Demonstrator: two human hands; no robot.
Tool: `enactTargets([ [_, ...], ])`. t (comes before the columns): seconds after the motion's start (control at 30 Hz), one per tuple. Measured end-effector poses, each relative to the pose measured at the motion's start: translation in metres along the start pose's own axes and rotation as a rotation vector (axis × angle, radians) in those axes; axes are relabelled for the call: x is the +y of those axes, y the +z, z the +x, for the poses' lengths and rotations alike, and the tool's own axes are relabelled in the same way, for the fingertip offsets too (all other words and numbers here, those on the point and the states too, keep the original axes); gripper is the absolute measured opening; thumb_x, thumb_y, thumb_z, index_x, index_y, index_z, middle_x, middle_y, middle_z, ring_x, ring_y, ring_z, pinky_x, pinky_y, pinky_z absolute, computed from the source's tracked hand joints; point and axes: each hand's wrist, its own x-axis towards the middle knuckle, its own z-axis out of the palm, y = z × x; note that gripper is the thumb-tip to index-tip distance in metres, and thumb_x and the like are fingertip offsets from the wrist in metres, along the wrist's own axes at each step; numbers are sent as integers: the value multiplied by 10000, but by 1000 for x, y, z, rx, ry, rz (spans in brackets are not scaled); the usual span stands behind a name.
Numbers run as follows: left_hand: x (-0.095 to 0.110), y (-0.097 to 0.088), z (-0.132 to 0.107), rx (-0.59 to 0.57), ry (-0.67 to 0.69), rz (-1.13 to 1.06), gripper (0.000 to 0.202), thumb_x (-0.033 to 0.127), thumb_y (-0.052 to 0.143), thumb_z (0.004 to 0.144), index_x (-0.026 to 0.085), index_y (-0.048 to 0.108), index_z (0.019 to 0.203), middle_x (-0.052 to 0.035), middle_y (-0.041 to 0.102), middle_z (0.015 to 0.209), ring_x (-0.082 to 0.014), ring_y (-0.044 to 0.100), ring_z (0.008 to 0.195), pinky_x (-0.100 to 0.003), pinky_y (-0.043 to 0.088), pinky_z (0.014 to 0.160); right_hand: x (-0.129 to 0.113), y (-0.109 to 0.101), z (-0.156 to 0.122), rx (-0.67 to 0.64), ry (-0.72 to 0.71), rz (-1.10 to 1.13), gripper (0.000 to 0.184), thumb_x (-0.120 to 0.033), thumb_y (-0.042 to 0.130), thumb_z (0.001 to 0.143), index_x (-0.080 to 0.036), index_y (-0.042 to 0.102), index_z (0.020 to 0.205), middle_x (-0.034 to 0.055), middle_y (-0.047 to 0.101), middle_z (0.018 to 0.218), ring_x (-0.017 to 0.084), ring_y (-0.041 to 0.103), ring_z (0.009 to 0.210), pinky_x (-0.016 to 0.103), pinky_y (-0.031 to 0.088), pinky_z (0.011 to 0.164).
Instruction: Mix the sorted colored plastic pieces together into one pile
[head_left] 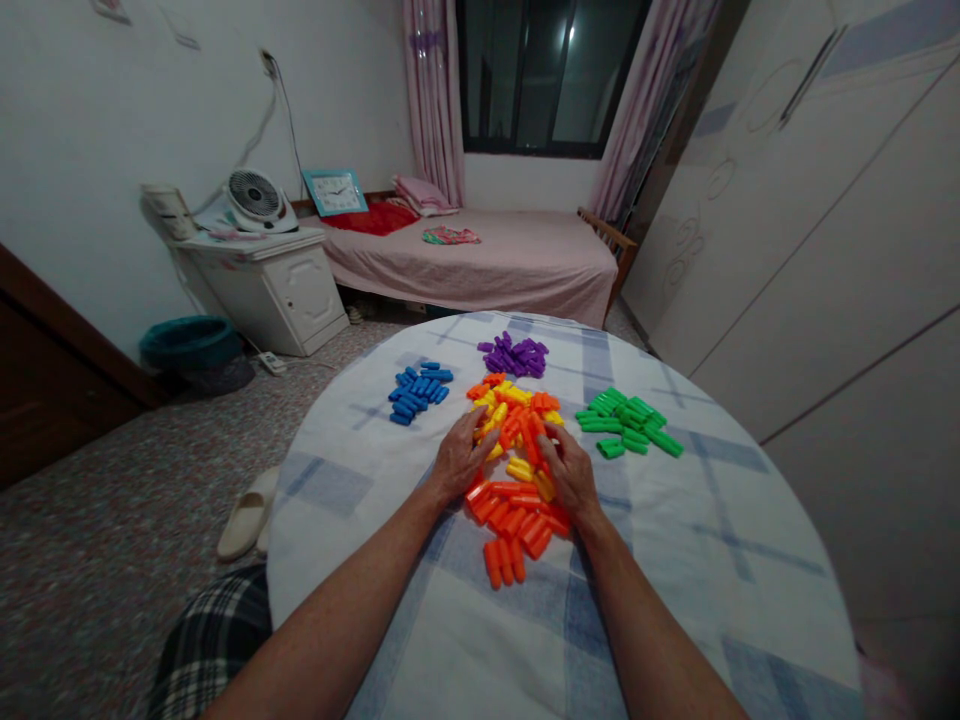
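A mixed heap of orange and yellow plastic pegs (517, 425) lies in the middle of the round table (420, 640), which has a checked cloth. A group of orange pegs (514, 525) lies nearer to me. My left hand (459, 458) rests on the heap's left edge, fingers curled over pegs. My right hand (568, 468) rests on the heap's right edge, fingers bent and touching pegs. Whether either hand grips a peg is hidden.
Sorted piles lie around the heap: blue pegs (418, 392) on the left, purple pegs (514, 355) at the back, green pegs (628, 420) on the right. Beyond the table stand a bed (495, 262), a white cabinet (277, 290) with a fan (255, 198), and a wardrobe (825, 240). Slippers (247, 515) lie on the floor.
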Motion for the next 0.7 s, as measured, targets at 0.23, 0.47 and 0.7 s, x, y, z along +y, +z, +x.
enactTargets([
  [0.23, 2, 0, 0, -27, 92, 92, 407, 289, 586, 799, 168, 551, 1186, -105, 602, 1177, -223, 528, 1125, -408, 416, 993, 6, 5, 1, -43, -215, -117, 263, -343, 529, 783, -222, 616, 1000, 79, 640, 1020, 231, 538, 1017, 412, 425, 920],
  [0.47, 2, -3, -1, -96, 159, 71, 499, 335, 635, 775, 191, 529, 1240, -91, 585, 1235, -216, 522, 1147, -387, 415, 1002, 1, -2, 2, -38, -74, 7, 250, -380, 442, 831, -213, 628, 837, 41, 660, 868, 193, 602, 835, 339, 474, 792],
  [0.7, 4, -2, 0, -95, 186, 42, 304, 287, 650, 766, 174, 650, 1048, -92, 634, 1121, -208, 557, 1076, -371, 445, 961, -5, -3, 0, -118, -168, -10, 207, -353, 533, 784, -216, 629, 906, 48, 658, 909, 202, 587, 889, 359, 461, 835],
])
